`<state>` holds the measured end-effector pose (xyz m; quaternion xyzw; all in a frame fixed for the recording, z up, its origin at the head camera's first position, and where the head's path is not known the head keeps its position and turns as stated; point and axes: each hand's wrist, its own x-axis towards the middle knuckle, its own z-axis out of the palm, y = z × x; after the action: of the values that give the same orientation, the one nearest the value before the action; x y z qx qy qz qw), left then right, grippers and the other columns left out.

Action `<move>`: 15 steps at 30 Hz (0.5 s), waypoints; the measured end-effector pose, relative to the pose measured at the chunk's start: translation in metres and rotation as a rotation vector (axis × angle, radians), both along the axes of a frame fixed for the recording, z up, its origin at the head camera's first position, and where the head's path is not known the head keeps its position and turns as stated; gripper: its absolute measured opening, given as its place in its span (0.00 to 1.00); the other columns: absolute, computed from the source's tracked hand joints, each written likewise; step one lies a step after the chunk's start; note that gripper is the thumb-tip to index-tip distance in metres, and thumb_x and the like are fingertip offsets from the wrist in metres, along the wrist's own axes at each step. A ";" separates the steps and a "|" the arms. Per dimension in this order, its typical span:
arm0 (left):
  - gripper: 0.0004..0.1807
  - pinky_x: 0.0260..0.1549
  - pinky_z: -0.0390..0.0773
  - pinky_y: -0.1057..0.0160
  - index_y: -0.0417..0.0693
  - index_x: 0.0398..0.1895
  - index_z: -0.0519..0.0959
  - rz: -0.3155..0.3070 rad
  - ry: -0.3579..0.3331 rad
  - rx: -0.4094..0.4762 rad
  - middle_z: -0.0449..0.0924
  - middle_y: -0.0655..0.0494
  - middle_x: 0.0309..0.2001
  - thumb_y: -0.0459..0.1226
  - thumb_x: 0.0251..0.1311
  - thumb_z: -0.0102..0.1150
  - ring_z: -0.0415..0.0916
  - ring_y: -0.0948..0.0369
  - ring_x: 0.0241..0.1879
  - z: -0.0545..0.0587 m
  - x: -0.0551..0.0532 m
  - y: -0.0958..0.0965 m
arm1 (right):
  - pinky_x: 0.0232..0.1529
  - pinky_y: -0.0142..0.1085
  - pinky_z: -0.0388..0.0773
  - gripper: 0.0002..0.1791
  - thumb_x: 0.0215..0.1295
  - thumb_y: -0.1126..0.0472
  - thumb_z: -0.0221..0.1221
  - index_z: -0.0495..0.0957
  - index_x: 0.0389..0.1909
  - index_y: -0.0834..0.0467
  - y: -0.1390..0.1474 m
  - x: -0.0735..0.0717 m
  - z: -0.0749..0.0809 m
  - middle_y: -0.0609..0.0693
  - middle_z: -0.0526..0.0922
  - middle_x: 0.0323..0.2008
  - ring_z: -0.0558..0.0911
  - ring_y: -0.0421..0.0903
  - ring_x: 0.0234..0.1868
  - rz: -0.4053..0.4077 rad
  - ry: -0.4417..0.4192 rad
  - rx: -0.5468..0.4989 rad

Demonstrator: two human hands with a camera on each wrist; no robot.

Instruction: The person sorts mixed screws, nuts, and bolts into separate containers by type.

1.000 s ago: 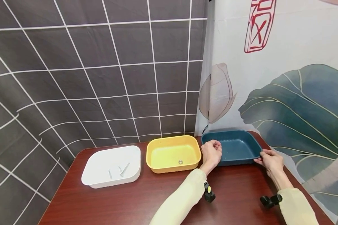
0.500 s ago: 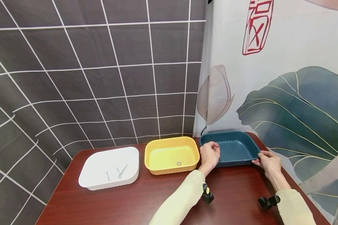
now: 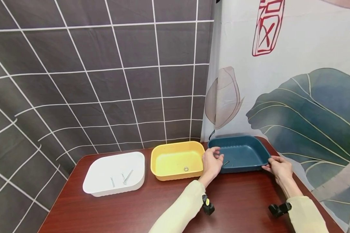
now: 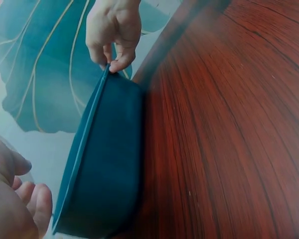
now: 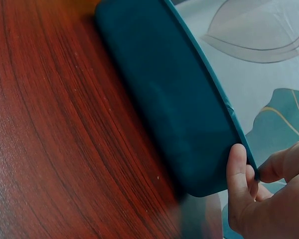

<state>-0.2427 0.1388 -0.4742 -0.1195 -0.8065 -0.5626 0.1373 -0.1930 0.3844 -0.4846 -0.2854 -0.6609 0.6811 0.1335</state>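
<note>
My left hand (image 3: 212, 163) hovers at the gap between the yellow tray (image 3: 158, 177) and the dark blue tray (image 3: 250, 169). Its fingers are loosely bent, and the left wrist view shows the thumb apart from them with nothing between. Just right of these fingertips, a small thin screw-like piece (image 3: 226, 162) lies inside the blue tray by the near wall. With my right hand (image 3: 279, 168) I pinch the blue tray's rim at its near right corner, thumb and fingers on either side of the edge in the right wrist view.
A small round metal piece (image 3: 186, 169) like a nut lies in the yellow tray. On the far left, a white tray (image 3: 93, 183) holds several thin silvery pieces (image 3: 127, 176). All three stand on the reddish-brown table (image 3: 111, 213), near the tiled-pattern cloth (image 3: 105, 81) behind.
My left hand has drawn back left from over the blue tray, its fingers loosened. The small screw-like piece now shows in the tray there. My right hand keeps its grip.
</note>
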 end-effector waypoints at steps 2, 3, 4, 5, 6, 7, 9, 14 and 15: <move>0.11 0.33 0.84 0.74 0.41 0.44 0.86 0.009 0.013 0.017 0.82 0.59 0.32 0.28 0.56 0.71 0.79 0.67 0.30 -0.001 0.000 -0.007 | 0.29 0.34 0.89 0.18 0.73 0.70 0.48 0.63 0.60 0.74 0.001 0.000 0.000 0.53 0.72 0.27 0.81 0.40 0.18 0.002 0.001 0.001; 0.11 0.33 0.84 0.74 0.41 0.43 0.87 0.012 0.018 0.028 0.83 0.59 0.31 0.28 0.56 0.70 0.80 0.67 0.29 -0.001 0.000 -0.011 | 0.29 0.34 0.89 0.18 0.73 0.70 0.48 0.63 0.60 0.74 0.001 0.000 0.000 0.53 0.72 0.27 0.81 0.40 0.18 0.005 0.002 0.007; 0.11 0.33 0.84 0.74 0.41 0.43 0.87 0.014 0.028 0.036 0.83 0.59 0.30 0.28 0.56 0.70 0.80 0.67 0.28 -0.001 0.000 -0.015 | 0.29 0.34 0.89 0.18 0.73 0.70 0.48 0.63 0.60 0.74 0.001 0.000 0.000 0.53 0.72 0.28 0.81 0.39 0.19 0.006 0.003 0.011; 0.10 0.32 0.84 0.74 0.41 0.42 0.87 0.017 0.034 0.042 0.82 0.60 0.29 0.28 0.56 0.70 0.80 0.67 0.28 -0.001 0.000 -0.019 | 0.29 0.34 0.89 0.18 0.73 0.69 0.48 0.63 0.60 0.74 0.002 0.000 0.000 0.54 0.71 0.28 0.81 0.39 0.19 0.007 0.001 0.016; 0.10 0.31 0.84 0.74 0.41 0.42 0.87 0.022 0.037 0.049 0.82 0.60 0.28 0.28 0.56 0.70 0.80 0.67 0.27 -0.001 0.001 -0.023 | 0.29 0.33 0.89 0.18 0.73 0.69 0.48 0.63 0.60 0.74 0.002 0.000 0.000 0.54 0.71 0.28 0.81 0.40 0.19 0.010 0.000 0.020; 0.09 0.30 0.84 0.74 0.41 0.41 0.87 0.025 0.037 0.057 0.82 0.60 0.28 0.29 0.56 0.70 0.80 0.67 0.27 0.000 0.002 -0.027 | 0.29 0.34 0.89 0.18 0.73 0.69 0.48 0.63 0.60 0.74 0.002 0.001 -0.001 0.54 0.71 0.29 0.81 0.39 0.19 0.013 -0.001 0.026; 0.09 0.28 0.84 0.74 0.41 0.40 0.87 0.028 0.037 0.069 0.82 0.61 0.27 0.29 0.56 0.70 0.81 0.67 0.26 0.001 0.005 -0.036 | 0.30 0.34 0.89 0.19 0.73 0.69 0.48 0.63 0.60 0.74 0.002 0.001 -0.001 0.55 0.71 0.29 0.81 0.40 0.19 0.015 -0.004 0.029; 0.08 0.22 0.83 0.71 0.40 0.39 0.87 0.036 0.033 0.095 0.84 0.60 0.27 0.28 0.55 0.70 0.81 0.66 0.22 0.002 0.015 -0.061 | 0.31 0.34 0.89 0.18 0.73 0.69 0.48 0.63 0.60 0.74 0.001 0.001 -0.001 0.54 0.71 0.29 0.81 0.40 0.19 0.019 -0.008 0.022; 0.08 0.20 0.83 0.71 0.39 0.39 0.87 0.031 0.031 0.108 0.84 0.59 0.27 0.27 0.54 0.70 0.82 0.65 0.21 0.002 0.016 -0.066 | 0.31 0.35 0.89 0.18 0.73 0.70 0.48 0.63 0.59 0.74 0.001 0.001 -0.001 0.54 0.71 0.29 0.81 0.40 0.19 0.020 -0.005 0.017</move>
<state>-0.2262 0.0728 -0.4726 -0.1080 -0.7745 -0.6012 0.1644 -0.1922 0.3856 -0.4854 -0.2792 -0.6700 0.6760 0.1272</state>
